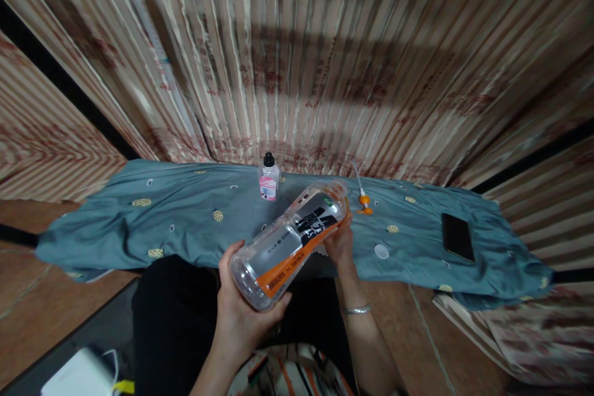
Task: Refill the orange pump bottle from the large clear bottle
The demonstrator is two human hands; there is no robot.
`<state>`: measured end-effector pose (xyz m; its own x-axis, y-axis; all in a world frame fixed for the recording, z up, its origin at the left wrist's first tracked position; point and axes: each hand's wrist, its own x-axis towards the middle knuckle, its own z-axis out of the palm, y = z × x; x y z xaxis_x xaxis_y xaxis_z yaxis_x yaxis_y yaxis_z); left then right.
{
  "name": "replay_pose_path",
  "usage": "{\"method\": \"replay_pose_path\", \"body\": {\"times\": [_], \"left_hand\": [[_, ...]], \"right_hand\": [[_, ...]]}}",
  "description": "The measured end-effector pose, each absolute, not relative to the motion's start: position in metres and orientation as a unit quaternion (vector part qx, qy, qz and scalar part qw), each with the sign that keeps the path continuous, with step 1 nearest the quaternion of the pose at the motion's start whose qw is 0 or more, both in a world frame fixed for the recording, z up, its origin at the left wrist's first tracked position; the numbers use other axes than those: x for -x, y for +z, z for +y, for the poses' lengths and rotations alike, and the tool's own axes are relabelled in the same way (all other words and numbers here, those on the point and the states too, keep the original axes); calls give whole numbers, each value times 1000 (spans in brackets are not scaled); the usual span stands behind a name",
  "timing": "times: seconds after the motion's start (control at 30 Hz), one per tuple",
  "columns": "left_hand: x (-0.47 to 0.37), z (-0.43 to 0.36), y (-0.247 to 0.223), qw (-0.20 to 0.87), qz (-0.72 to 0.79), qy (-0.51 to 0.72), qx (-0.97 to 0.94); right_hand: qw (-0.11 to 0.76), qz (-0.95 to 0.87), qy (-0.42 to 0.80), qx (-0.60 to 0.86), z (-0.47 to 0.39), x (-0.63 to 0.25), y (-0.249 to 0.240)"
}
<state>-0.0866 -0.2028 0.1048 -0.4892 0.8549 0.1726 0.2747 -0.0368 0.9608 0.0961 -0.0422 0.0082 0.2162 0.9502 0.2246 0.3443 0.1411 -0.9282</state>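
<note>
A large clear plastic bottle (278,241) with an orange and grey label is held tilted over my lap, its open neck up to the right. My left hand (245,303) wraps round its base. Near the neck, my right hand (341,238) grips the bottle from below and behind, most fingers hidden. Just right of the neck an orange pump top (364,201) with a clear tube lies on the cloth. Behind stands a small clear bottle (269,178) with a black cap and pink label. A round whitish disc (381,252) lies right of my right hand.
A teal patterned cloth (185,198) covers the narrow table. A black phone-like slab (457,237) lies at its right. Striped curtains (301,62) hang close behind and at both sides. A white box-shaped device (78,374) with a cable sits at the lower left.
</note>
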Motion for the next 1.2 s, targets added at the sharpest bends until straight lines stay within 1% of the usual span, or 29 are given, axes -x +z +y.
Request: {"method": "replay_pose_path", "body": {"times": [0.4,0.57,1.2], "left_hand": [[87,-203,104,254,644,574,-436],[86,-203,103,251,644,577,-435],[87,-203,101,255,646,576,-432]], "right_hand": [[510,-556,286,590,-42,-98,6],[532,-561,283,568,-40,-98,3],[528,-551,279,584,-40,-98,2]]}}
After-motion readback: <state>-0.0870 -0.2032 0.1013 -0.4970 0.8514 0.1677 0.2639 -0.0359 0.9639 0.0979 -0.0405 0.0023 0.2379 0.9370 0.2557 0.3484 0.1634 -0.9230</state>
